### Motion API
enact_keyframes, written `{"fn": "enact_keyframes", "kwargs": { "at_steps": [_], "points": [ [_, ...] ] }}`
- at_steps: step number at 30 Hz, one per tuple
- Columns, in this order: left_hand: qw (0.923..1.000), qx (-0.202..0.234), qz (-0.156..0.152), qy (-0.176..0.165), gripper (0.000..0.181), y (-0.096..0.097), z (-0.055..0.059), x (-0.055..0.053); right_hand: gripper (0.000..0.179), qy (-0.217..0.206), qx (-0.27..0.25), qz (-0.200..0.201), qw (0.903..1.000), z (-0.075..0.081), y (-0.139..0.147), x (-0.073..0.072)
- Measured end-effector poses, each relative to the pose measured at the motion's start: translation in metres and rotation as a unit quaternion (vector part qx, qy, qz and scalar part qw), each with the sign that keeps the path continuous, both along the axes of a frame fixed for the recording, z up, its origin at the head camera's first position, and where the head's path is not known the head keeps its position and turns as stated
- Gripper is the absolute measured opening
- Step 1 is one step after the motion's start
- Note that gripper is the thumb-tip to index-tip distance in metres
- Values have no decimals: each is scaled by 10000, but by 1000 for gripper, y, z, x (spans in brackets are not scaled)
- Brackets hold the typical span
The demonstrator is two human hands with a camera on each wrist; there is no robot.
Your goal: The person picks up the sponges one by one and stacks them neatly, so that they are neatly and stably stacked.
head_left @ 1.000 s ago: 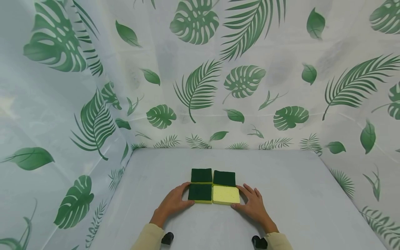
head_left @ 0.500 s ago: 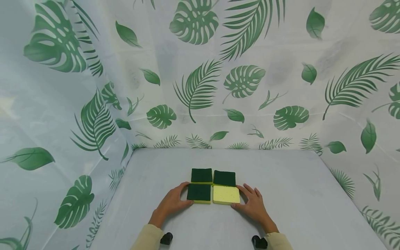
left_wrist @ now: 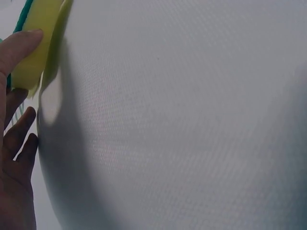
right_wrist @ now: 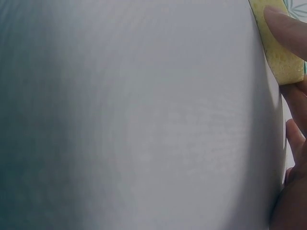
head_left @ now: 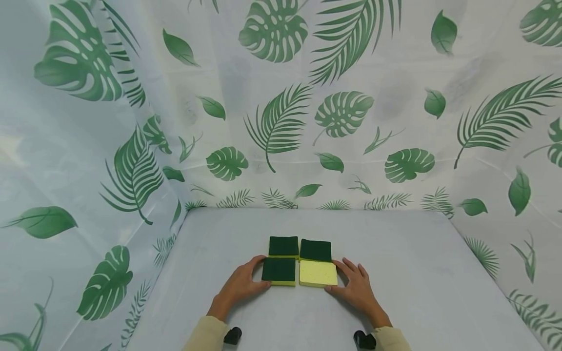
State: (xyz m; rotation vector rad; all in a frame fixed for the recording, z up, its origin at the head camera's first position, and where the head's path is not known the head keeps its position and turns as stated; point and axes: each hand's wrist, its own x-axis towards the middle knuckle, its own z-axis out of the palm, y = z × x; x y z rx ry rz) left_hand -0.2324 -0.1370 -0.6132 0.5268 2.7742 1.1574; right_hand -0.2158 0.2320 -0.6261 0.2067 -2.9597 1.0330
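Four sponges lie in a two-by-two block on the table. My left hand (head_left: 240, 282) holds the near-left sponge (head_left: 279, 269), dark green scouring side up, by its left end between thumb and index finger. Its yellow side shows under my thumb in the left wrist view (left_wrist: 36, 57). My right hand (head_left: 354, 287) holds the near-right sponge (head_left: 318, 273), yellow side up, by its right end, thumb on the near side. A narrow gap separates these two. Behind them sit the far-left sponge (head_left: 283, 246) and the slightly turned far-right sponge (head_left: 315, 250), both green side up.
The pale table (head_left: 219, 229) runs back to a white curtain (head_left: 290, 185) printed with green leaves, which also hangs at the left and right. A black device sits at each wrist beside light yellow sleeves (head_left: 206, 334).
My left hand has drawn the near-left sponge slightly left, and a gap has opened between it and the near-right sponge. My right hand and the other sponges stay in place.
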Motion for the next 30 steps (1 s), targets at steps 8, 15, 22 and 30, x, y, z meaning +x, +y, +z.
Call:
{"fn": "enact_keyframes", "kwargs": {
  "at_steps": [8,15,22,30],
  "points": [
    [10000,49,-29,57,78,1,1,-1,88,212,-23,-11,9998,-2,-1,0],
    [9999,71,-84,125,78,3,4,-2,88,176,4,-17,9998,-3,0,0],
    [9997,8,-114,208,78,6,7,-2,88,179,35,-10,9998,-2,0,-1],
    [9997,22,-82,215,78,13,10,-3,88,198,4,-16,9998,0,-2,0]
  ]
}}
